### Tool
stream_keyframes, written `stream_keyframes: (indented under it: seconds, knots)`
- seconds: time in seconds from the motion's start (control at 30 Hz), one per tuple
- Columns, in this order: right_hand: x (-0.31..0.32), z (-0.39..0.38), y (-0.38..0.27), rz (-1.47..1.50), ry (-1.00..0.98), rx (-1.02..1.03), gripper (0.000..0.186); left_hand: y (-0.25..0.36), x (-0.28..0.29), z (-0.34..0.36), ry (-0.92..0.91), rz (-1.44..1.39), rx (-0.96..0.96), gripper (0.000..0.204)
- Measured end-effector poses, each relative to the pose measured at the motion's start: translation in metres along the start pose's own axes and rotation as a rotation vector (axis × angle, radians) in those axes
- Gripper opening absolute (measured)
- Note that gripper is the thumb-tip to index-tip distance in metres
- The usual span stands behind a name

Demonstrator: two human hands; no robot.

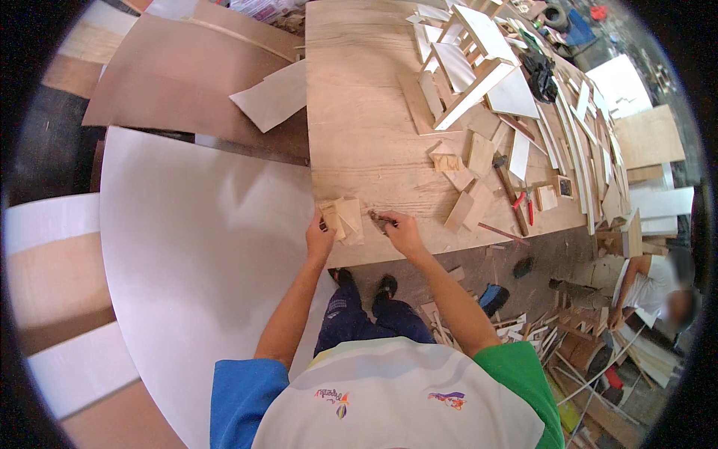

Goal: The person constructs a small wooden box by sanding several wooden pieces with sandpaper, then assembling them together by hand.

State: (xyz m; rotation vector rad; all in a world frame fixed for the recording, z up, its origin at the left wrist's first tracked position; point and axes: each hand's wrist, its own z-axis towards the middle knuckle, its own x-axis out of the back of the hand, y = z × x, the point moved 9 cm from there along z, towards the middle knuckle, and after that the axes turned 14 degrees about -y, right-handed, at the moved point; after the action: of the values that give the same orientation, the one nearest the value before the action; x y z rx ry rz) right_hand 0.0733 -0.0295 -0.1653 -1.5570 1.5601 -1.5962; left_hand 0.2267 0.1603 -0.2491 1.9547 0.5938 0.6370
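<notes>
Here, left fingers [315,230] around flat, thin wood pieces [342,219], right fingers [399,220] around dark object [377,217]

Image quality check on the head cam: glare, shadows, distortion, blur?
Head view: black vignette at the rim, fisheye bowing the left edge of the large white sheet; soft shadows across that sheet; pale panel at upper right looks near blown out; small dark object in the right hand too small to identify.

Coloured lettering [330,396] (with a small emblem [342,409]) marks the white-fronted shirt [396,426].
</notes>
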Motion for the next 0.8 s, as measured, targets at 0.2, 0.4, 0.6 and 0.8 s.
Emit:
stream_keyframes:
  seconds: [0.2, 0.4, 0.6, 0.8]
  knots:
    - [-0.002, -0.004, 0.02, 0.162, 0.089, -0.083, 0.03, 0.032, 0.006, 0.013, -0.015, 0.473, -0.271, 0.055]
    - [0.061, -0.059, 0.115, 0.502, 0.355, -0.263, 0.026, 0.108, -0.024, -0.02, 0.296, 0.761, -0.676, 0.022]
    - [0.116, -0.122, 0.201, 0.784, 0.513, -0.375, 0.025, 0.112, -0.135, 0.014, -0.162, 0.372, -0.327, 0.028]
    - [0.145, -0.135, 0.268, 0.605, 0.413, -0.505, 0.023, 0.128, -0.3, 0.046, -0.42, 0.447, -0.219, 0.049]
